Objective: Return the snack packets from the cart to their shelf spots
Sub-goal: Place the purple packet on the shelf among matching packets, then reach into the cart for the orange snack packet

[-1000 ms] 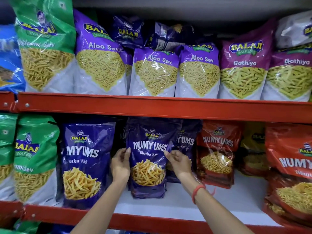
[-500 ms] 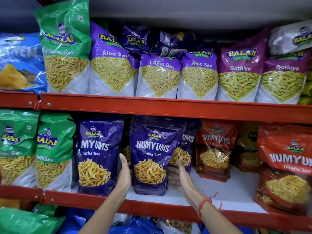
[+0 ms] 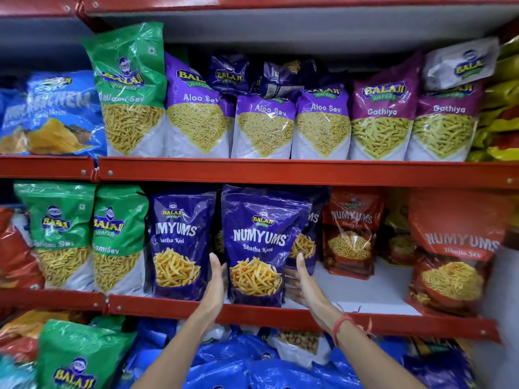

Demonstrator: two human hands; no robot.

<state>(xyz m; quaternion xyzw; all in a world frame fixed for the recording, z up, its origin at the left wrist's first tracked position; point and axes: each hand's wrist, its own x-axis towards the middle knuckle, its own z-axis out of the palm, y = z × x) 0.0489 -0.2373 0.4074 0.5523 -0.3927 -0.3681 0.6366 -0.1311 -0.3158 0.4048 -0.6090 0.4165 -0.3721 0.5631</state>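
Observation:
A purple Numyums Bhatha Kani packet (image 3: 261, 242) stands upright at the front edge of the middle shelf (image 3: 365, 318). My left hand (image 3: 214, 284) lies flat against its lower left side, fingers pointing up. On the lower right side is my right hand (image 3: 304, 284), with its thumb up and its fingers reaching behind the packet. The packet is held between the two hands. A matching purple packet (image 3: 177, 248) stands just to its left, and another (image 3: 307, 242) sits partly hidden behind it on the right.
Red Numyums packets (image 3: 351, 234) and a larger one (image 3: 455, 254) stand to the right, with bare white shelf floor (image 3: 373, 293) between them. Green sev packets (image 3: 118, 237) stand on the left. The upper shelf beam (image 3: 280, 172) hangs just above. Blue packets fill the shelf below.
The purple packet has come forward to the shelf's front edge. Both hands slid from its upper sides down to its lower sides. The view has pulled back.

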